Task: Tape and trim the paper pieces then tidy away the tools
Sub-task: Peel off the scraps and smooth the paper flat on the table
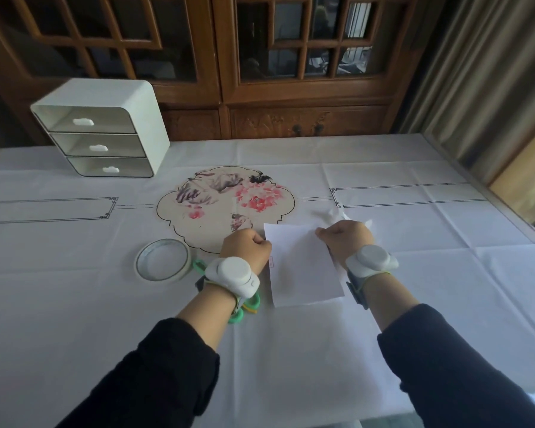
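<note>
Left hand point(245, 247) hides most of the green scissors point(247, 304).

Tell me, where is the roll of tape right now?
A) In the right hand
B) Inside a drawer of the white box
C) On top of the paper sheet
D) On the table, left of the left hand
D: the tape lies flat on the tablecloth, just left of the left hand, while both hands pinch the paper edges.
</note>
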The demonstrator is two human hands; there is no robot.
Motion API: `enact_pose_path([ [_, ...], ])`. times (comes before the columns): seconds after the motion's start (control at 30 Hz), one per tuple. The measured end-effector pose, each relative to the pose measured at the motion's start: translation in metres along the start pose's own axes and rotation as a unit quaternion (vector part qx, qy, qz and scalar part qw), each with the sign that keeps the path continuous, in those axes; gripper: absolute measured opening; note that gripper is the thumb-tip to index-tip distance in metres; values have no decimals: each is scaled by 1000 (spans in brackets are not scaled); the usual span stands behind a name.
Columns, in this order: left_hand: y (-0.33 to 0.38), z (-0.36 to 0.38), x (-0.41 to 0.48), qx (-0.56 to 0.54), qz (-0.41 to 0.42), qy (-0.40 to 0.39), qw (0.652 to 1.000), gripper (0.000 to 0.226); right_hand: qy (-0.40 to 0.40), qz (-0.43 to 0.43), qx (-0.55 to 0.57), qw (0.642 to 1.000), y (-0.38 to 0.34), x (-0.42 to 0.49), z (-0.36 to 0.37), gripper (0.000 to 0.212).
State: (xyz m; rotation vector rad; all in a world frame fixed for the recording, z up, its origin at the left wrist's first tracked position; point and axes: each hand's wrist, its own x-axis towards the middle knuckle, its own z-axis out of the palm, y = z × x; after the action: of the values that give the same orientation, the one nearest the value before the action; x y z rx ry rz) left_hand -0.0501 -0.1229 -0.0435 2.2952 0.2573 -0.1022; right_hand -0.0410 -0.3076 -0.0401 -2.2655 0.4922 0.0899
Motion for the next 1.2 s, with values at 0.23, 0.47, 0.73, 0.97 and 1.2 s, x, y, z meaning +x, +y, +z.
enact_pose_path([
  [0.23,0,2,0,13,6,0,1000,29,5,-14,-19,1000,-2,-1,-1,21],
  [0.47,2,3,-3,54,29,-4,998,20,12,-11,-33,999,0,5,5,28],
  [0.73,0,3,-2,47,27,-15,998,30,22,-11,-51,998,0,5,8,22],
  [0.97,-1,1,-5,48,43,-10,998,31,41,-22,-67,997,-2,2,8,19],
  [1.2,-8,4,-5,21,56,16,998,27,49,-21,-96,994,-3,0,10,23],
])
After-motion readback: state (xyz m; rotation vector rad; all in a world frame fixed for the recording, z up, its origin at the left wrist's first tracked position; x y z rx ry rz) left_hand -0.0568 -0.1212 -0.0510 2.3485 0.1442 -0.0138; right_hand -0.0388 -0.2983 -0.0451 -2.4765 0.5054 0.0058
